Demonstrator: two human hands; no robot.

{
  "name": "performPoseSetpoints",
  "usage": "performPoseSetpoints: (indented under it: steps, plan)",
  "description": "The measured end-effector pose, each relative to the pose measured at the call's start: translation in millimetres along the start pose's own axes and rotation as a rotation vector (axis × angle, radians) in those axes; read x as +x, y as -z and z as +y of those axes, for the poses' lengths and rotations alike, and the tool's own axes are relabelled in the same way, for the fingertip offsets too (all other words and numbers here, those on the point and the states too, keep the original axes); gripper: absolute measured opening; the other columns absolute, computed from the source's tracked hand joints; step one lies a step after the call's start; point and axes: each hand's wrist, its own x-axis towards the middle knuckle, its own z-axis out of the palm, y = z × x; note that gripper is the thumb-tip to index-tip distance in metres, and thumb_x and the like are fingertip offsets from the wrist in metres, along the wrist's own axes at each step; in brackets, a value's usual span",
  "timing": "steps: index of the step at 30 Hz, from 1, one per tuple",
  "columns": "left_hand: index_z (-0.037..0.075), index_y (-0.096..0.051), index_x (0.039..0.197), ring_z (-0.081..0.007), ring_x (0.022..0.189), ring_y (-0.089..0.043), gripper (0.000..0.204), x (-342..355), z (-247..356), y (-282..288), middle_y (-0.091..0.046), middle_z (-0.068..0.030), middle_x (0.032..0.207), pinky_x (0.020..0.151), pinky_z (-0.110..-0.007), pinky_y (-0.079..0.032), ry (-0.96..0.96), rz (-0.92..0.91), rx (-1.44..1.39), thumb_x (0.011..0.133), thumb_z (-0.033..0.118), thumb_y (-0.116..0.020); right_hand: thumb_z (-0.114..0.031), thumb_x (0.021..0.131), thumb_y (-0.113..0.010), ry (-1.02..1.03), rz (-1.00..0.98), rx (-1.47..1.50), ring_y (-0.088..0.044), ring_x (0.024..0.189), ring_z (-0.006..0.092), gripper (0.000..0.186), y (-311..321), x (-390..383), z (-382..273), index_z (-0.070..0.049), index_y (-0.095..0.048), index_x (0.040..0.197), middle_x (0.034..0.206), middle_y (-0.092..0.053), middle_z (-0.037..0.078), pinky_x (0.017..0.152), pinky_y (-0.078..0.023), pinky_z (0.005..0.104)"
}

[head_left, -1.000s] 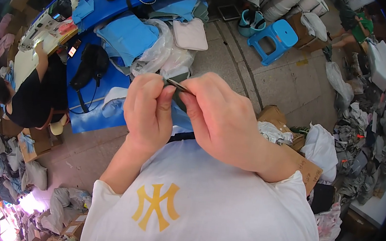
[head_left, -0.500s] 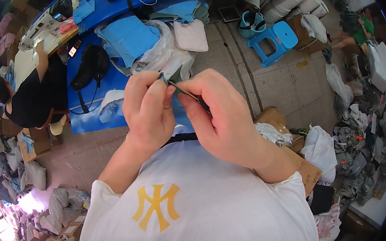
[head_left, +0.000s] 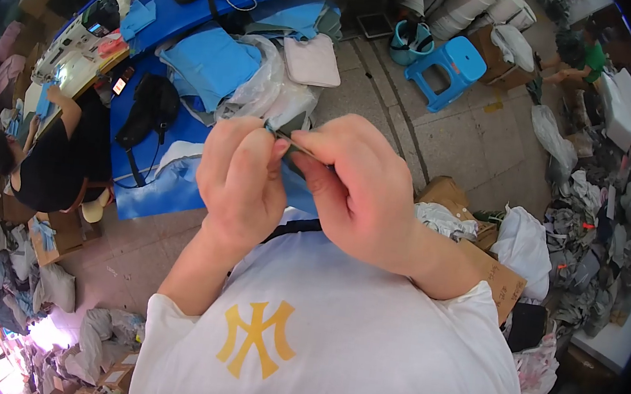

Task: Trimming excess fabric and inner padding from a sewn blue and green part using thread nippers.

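Note:
In front of my chest both hands meet, fingertips almost touching. My left hand [head_left: 243,180] is closed, pinching a small fold of blue-grey cloth [head_left: 268,126] between thumb and fingers. A slim, dark, pointed metal tool [head_left: 295,145] sits in the closed fingers of my right hand [head_left: 367,195]. Its tip reaches the fold at my left fingertips; the rest is hidden in my grip, so its exact kind is unclear. More blue cloth [head_left: 297,188] shows between and below my hands, spreading leftward over the blue table [head_left: 145,204].
Beyond my hands lie stacked blue cloth pieces [head_left: 212,66], clear plastic bags [head_left: 265,92] and a pale pink pad [head_left: 313,60]. A black bag [head_left: 155,102] rests at left. A person in black [head_left: 61,154] works there. A blue stool [head_left: 449,70] stands far right.
My right hand has turned slightly, and less of the tool shows. The blue and white cloth left of my hands has shifted. The person at left now handles a blue piece.

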Motion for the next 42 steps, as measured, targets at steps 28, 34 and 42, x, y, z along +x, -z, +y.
performPoseSetpoints:
  steps: [28,34,42]
  plan:
    - [-0.001,-0.055,0.099,-0.0137,0.075,-0.054,0.005,-15,15,2,-0.070,-0.0166,0.107,0.070,-0.026,-0.044,0.463,0.021,-0.545,0.099,0.004,-0.055,-0.003,0.089,-0.072,-0.524,0.053,0.645,-0.056,0.069,0.0043,0.038,27,19,-3,-0.005,-0.052,0.122,0.086,-0.064,0.002,0.059,-0.043,0.0199]
    - [-0.001,-0.058,0.088,-0.0292,0.084,-0.061,0.010,12,5,7,-0.068,-0.0174,0.106,0.075,-0.034,-0.048,0.143,-0.210,-0.315,0.085,-0.001,-0.068,-0.007,0.090,-0.073,-0.610,0.072,0.754,-0.051,0.054,0.0036,0.040,27,23,-3,-0.005,-0.051,0.123,0.087,-0.067,0.005,0.044,-0.037,0.0187]
    - [0.000,-0.062,0.082,-0.0296,0.089,-0.061,0.007,22,5,15,-0.068,-0.0160,0.107,0.078,-0.036,-0.047,0.282,-0.281,-0.370,0.083,0.002,-0.069,-0.005,0.089,-0.074,-0.552,0.167,0.704,-0.052,0.054,0.0046,0.039,23,20,3,-0.006,-0.051,0.121,0.087,-0.068,0.006,0.044,-0.039,0.0192]
